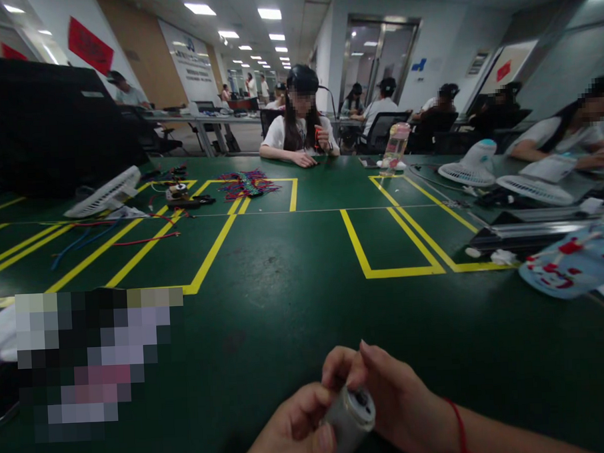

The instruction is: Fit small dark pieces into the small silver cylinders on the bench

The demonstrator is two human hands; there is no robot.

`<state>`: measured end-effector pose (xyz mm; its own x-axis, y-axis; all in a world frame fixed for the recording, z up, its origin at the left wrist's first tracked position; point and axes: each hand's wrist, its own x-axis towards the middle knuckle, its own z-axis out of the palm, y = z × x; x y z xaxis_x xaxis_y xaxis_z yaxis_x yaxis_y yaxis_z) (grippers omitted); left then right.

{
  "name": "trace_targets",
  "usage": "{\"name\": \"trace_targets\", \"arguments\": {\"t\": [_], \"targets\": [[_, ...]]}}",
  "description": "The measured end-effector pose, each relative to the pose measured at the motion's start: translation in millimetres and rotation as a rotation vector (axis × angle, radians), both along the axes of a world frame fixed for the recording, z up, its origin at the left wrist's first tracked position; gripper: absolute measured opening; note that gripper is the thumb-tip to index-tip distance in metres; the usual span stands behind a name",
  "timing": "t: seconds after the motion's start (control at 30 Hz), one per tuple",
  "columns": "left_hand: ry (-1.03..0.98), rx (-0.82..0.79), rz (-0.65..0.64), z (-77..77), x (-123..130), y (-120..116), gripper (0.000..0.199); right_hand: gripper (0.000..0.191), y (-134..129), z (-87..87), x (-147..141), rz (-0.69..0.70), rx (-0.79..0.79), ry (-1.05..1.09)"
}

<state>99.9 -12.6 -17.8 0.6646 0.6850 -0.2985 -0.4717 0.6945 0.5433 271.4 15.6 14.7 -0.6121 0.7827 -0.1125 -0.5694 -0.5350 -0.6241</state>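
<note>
A grey cylinder [343, 425] with a dark recessed end is held low at the front, tilted so that end faces up and right. My left hand [295, 424] wraps round its side, thumb across the front. Curled fingers of my right hand [394, 389] rest on the rim at its upper end; a red cord circles that wrist. Whether anything small sits between the right fingertips is hidden. Both hands are above the green table [266, 321].
Left are a blurred-out patch [102, 362], loose wires [147, 240], a white fan part [103, 195] and a wire bundle [250, 184]. On the right stand a blue patterned container [568, 265], metal rails [537, 233] and fans [469, 166]. A person [302, 119] sits opposite.
</note>
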Motion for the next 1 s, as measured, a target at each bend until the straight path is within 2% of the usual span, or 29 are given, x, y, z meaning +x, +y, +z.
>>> {"name": "trace_targets", "arguments": {"t": [0.13,0.2,0.23,0.3,0.37,0.43,0.53,0.63,0.73,0.8,0.9,1.0], "targets": [[-0.014,0.015,0.016,-1.8,1,-3,0.036,0.026,1,0.0,3,0.02,0.109,0.029],[0.002,0.009,0.03,-6.3,1,-3,0.038,0.018,2,1.7,5,0.017,0.226,-0.04],[0.017,0.009,0.037,-8.9,0,-3,0.04,0.025,2,3.0,6,0.005,0.32,-0.137],[0.064,0.059,0.047,-12.5,-1,-1,0.044,0.051,2,5.7,8,-0.058,0.562,-0.425],[0.181,0.217,0.062,-11.8,-3,3,0.045,0.062,0,6.3,11,-0.156,0.772,-0.704],[0.423,0.493,0.14,-5.4,-7,7,0.04,0.053,-1,3.1,12,-0.266,0.892,-0.852],[0.892,0.865,0.307,11.9,-15,14,0.035,0.041,0,-7.0,13,-0.369,0.992,-0.963],[1.123,1.027,0.308,30.0,-20,21,0.031,0.046,5,-16.3,12,-0.342,0.958,-1.097],[1.159,1.173,0.244,43.8,-16,30,0.026,0.062,10,-20.0,9,-0.279,0.798,-1.17],[1.193,1.261,0.221,50.9,-9,36,0.023,0.064,13,-19.7,6,-0.259,0.726,-1.142],[1.25,1.337,0.212,59.8,1,45,0.015,0.062,14,-18.3,4,-0.252,0.665,-1.078],[1.237,1.338,0.246,65.7,-2,50,0.014,0.065,13,-18.0,5,-0.249,0.67,-1.071]]}}
